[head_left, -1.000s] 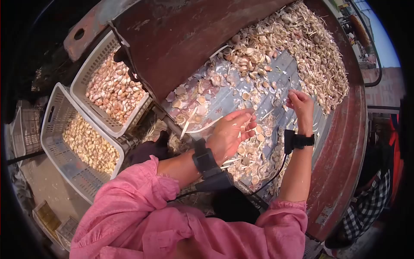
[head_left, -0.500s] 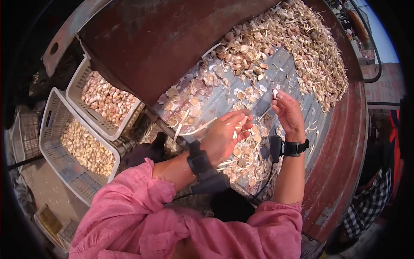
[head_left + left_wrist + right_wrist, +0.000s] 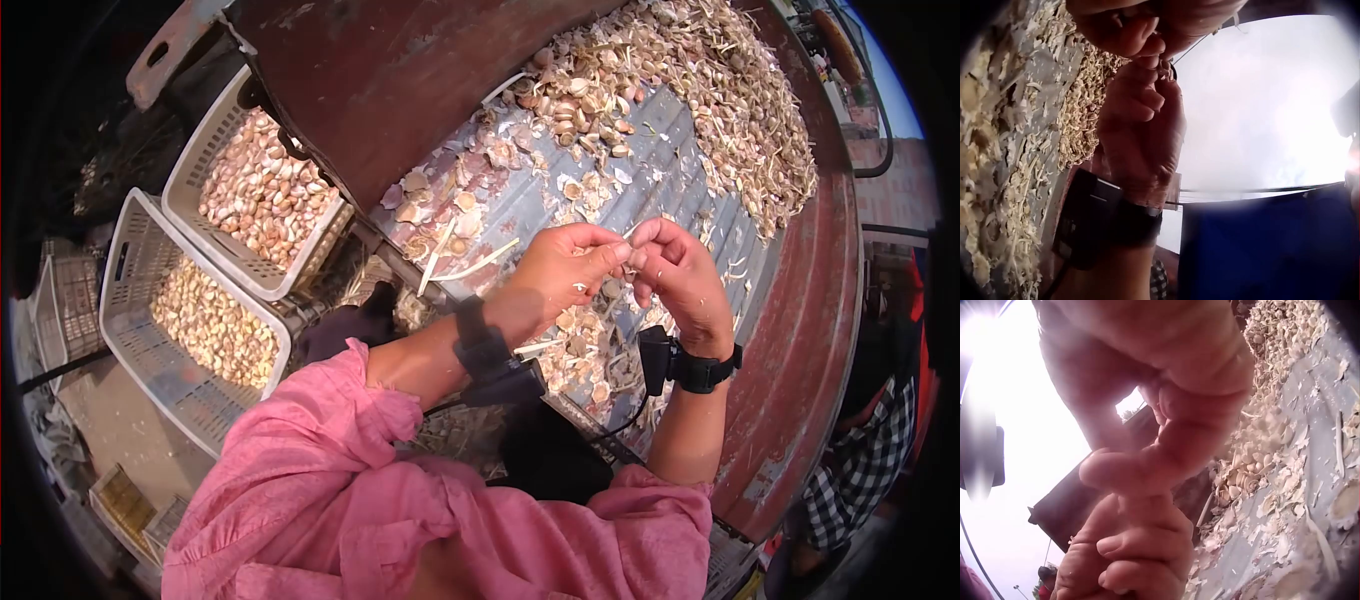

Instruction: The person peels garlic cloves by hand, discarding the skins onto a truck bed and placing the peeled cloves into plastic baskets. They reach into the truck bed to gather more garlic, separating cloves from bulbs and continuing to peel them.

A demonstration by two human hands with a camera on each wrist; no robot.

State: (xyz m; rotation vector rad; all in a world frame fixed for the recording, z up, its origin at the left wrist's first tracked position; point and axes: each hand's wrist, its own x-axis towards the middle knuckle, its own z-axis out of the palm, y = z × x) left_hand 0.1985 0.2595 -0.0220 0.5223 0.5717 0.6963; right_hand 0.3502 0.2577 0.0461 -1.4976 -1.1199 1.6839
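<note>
Over the metal bed (image 3: 500, 215), my left hand (image 3: 560, 270) and right hand (image 3: 690, 285) meet at the fingertips. Between their thumbs and forefingers they pinch a small garlic clove (image 3: 629, 233), mostly hidden by the fingers; only a pale tip shows. A whitish bit (image 3: 580, 287) shows against the curled fingers of the left hand. The left wrist view has the right hand (image 3: 1141, 125) with its fingers bent in towards the left one. Below the hands lie loose garlic skins and flat root discs (image 3: 575, 345).
A large heap of garlic and dry skins (image 3: 750, 120) fills the far right, with loose cloves (image 3: 575, 110) at its edge. Left of the bed stand one crate (image 3: 318, 240) of pinkish cloves and another (image 3: 180, 370) of paler ones. A person in a checked shirt (image 3: 870, 460) is at far right.
The right hand first came in from the right with a whitish clove at its fingertips, then met the left hand. The left hand's fingers have moved up and right to join it.
</note>
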